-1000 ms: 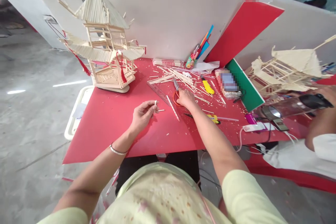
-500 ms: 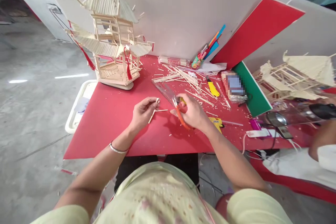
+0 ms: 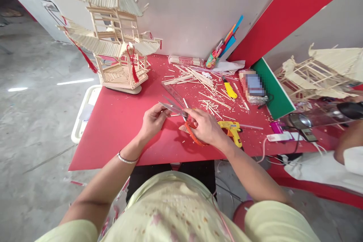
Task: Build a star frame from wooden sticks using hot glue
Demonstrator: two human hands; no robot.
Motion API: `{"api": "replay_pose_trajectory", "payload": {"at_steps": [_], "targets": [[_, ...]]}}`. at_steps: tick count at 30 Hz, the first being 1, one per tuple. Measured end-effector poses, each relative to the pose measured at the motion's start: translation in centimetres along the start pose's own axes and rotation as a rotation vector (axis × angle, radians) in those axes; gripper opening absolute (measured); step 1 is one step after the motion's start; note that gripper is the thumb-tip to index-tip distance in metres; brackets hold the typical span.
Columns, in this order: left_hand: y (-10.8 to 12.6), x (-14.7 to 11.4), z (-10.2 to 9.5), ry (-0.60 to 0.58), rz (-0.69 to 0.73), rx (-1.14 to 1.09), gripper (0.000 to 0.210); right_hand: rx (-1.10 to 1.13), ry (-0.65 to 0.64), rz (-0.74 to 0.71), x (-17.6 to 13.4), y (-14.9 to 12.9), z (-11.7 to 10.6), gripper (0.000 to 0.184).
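Note:
My right hand grips orange-handled scissors, whose blades point left, parted, towards my left fingertips. My left hand is pinched closed beside the blade tips. A thin wooden stick shows at its fingers, partly hidden by the blades. Just above my right fingers, a short pale stick end pokes up; whether the fingers touch it I cannot tell. Behind the hands, a clear ruler and a heap of short cut sticks lie on the red tabletop.
A stick-built pagoda model with red tassels stands at back left. Loose long sticks, a yellow cutter, a pen cup and a yellow glue gun lie rightward. Another person's arm is at far right.
The scissors have swung left, bringing their blades to my left fingertips. Short cut sticks behind my right hand have come into fuller view. The camera view has shifted slightly.

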State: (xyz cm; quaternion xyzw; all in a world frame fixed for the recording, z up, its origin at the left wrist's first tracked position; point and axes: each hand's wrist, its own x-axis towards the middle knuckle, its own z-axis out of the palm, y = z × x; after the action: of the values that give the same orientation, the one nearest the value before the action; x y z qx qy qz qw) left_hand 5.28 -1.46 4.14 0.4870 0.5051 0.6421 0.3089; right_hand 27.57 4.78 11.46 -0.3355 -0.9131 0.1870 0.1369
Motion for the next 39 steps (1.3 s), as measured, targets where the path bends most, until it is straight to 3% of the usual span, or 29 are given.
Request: {"api": "replay_pose_trajectory", "payload": {"at_steps": [10,16,23,26,32,35,39], "targets": [[0.7,0.1,0.1,-0.084,0.087,0.105,0.017,0.041,0.003,-0.006,-1.2,0.3,1.0,0.06],[0.7,0.0,0.2,-0.109,0.113,0.171,0.015,-0.045,0.025,-0.01,-2.1,0.7,1.8,0.053],[0.5,-0.3,0.8,-0.136,0.084,0.132,0.017,-0.109,0.067,0.018,-3.1,1.2,2.9,0.041],[0.5,-0.2,1.1,-0.125,0.018,0.045,0.022,-0.119,0.107,0.061,-3.1,1.6,2.4,0.043],[0.5,-0.2,1.5,-0.087,-0.172,-0.103,0.041,-0.219,0.326,0.324,-0.4,3.9,-0.9,0.059],[0.2,-0.2,1.5,-0.073,-0.217,-0.137,0.046,-0.329,0.283,0.421,1.9,5.7,-1.8,0.066],[-0.4,0.0,1.3,-0.039,-0.239,-0.153,0.046,-0.389,0.195,0.467,4.1,7.2,-1.2,0.069]]}}
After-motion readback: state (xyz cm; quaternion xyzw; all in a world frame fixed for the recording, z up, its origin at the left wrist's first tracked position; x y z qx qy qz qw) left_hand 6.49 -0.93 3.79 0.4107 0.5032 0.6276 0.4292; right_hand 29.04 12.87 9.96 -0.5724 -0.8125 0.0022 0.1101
